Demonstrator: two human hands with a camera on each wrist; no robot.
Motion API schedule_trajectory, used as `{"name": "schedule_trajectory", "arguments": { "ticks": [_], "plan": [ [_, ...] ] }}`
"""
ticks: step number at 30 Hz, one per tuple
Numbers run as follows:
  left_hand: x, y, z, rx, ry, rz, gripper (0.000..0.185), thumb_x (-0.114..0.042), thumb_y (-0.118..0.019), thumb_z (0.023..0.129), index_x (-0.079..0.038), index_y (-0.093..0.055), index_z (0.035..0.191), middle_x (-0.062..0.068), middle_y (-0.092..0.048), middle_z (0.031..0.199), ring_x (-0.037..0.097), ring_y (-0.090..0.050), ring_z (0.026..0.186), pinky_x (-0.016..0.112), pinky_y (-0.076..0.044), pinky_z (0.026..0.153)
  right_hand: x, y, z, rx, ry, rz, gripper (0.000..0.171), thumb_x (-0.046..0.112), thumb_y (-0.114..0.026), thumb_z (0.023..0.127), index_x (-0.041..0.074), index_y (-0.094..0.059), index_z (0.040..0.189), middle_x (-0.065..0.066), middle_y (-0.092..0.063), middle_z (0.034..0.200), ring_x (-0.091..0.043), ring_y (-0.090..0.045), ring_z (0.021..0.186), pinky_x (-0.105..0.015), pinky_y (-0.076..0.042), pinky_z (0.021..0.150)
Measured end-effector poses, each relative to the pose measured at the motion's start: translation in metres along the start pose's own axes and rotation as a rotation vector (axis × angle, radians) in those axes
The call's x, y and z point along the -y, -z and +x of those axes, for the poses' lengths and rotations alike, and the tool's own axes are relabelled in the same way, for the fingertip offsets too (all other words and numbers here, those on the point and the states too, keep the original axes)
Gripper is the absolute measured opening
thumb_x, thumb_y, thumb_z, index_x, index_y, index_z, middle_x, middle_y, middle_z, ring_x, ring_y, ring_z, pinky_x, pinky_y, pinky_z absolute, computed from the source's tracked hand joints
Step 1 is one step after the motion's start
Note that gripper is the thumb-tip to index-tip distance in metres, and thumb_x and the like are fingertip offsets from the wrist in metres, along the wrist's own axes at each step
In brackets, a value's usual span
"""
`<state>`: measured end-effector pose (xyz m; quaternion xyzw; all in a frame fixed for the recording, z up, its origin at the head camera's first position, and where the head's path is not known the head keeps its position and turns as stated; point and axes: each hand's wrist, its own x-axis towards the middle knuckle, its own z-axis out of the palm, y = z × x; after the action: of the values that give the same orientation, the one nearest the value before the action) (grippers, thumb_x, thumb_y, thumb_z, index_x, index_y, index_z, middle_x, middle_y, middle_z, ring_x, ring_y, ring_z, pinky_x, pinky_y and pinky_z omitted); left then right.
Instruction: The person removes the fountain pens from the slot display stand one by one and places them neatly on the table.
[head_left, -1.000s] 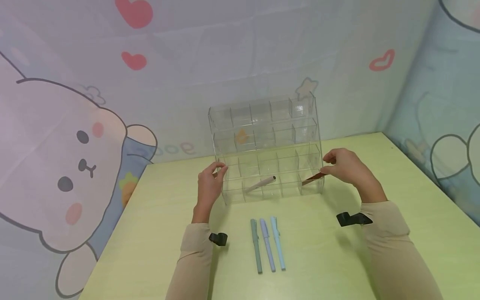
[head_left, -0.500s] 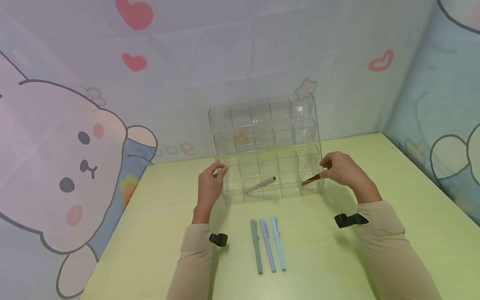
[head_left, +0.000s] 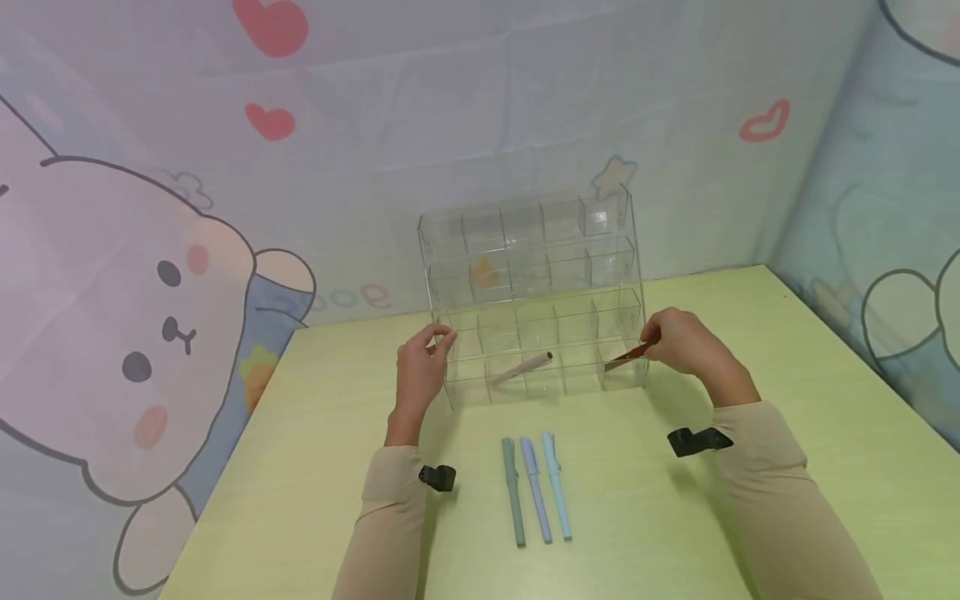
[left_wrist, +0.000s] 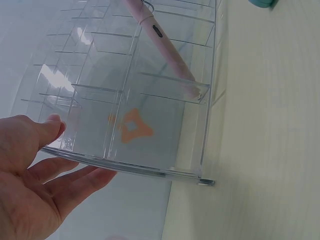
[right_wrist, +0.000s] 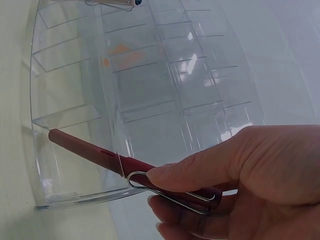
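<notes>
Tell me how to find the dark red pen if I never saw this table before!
Look at the clear plastic organizer standing on the green table. At its lowest row, far right slot, the right hand pinches the dark red pen poking in. The pink pen sits further left, and three others lie loose in front.

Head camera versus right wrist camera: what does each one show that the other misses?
Only the head view shows the three pens lying on the table and the left hand at the organizer's side. Only the right wrist view shows the wire clip on the dark red pen. Both show the right hand holding that pen in the clear organizer, and the pink pen.
</notes>
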<state>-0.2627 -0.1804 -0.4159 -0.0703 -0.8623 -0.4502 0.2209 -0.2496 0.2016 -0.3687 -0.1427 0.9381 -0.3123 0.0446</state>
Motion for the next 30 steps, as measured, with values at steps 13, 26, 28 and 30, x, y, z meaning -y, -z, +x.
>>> {"name": "schedule_trajectory", "arguments": {
  "ticks": [13,26,28,30],
  "plan": [
    [0.0013,-0.0001,0.0021,-0.002,-0.001,0.010,0.018,-0.024,-0.067,0.099,-0.008,-0.072,0.103,0.019,-0.066,0.125,0.041,-0.068,0.103,0.051,-0.055,0.088,-0.0021,0.0010,0.0021,-0.017,-0.033,-0.006,0.016,0.000,-0.070,0.085,-0.011,-0.065,0.096,-0.020,-0.066,0.090,-0.032,-0.061,0.081,-0.042,-0.051,0.070],
    [0.0022,-0.0008,0.0009,0.004,0.009,0.018,0.019,-0.025,-0.066,0.099,-0.008,-0.072,0.104,0.018,-0.066,0.126,0.042,-0.067,0.104,0.051,-0.055,0.089,-0.0028,0.0029,-0.0006,-0.090,-0.088,0.055,0.023,0.006,-0.071,0.087,-0.010,-0.064,0.102,-0.020,-0.067,0.092,-0.030,-0.061,0.078,-0.039,-0.050,0.064],
    [0.0023,-0.0009,0.0006,0.003,0.008,0.018,0.018,-0.025,-0.066,0.099,-0.008,-0.072,0.104,0.018,-0.066,0.126,0.042,-0.067,0.104,0.051,-0.055,0.089,-0.0027,0.0030,-0.0011,-0.127,-0.083,0.065,0.023,0.008,-0.070,0.088,-0.009,-0.065,0.102,-0.020,-0.067,0.094,-0.033,-0.062,0.083,-0.042,-0.050,0.067],
    [0.0028,-0.0010,0.0005,0.002,0.008,0.018,0.018,-0.024,-0.066,0.099,-0.008,-0.072,0.104,0.018,-0.066,0.126,0.041,-0.068,0.104,0.051,-0.055,0.089,-0.0025,0.0035,-0.0013,-0.161,-0.078,0.075,0.026,0.010,-0.070,0.089,-0.009,-0.064,0.106,-0.021,-0.067,0.097,-0.037,-0.062,0.088,-0.046,-0.051,0.072]
  ]
}}
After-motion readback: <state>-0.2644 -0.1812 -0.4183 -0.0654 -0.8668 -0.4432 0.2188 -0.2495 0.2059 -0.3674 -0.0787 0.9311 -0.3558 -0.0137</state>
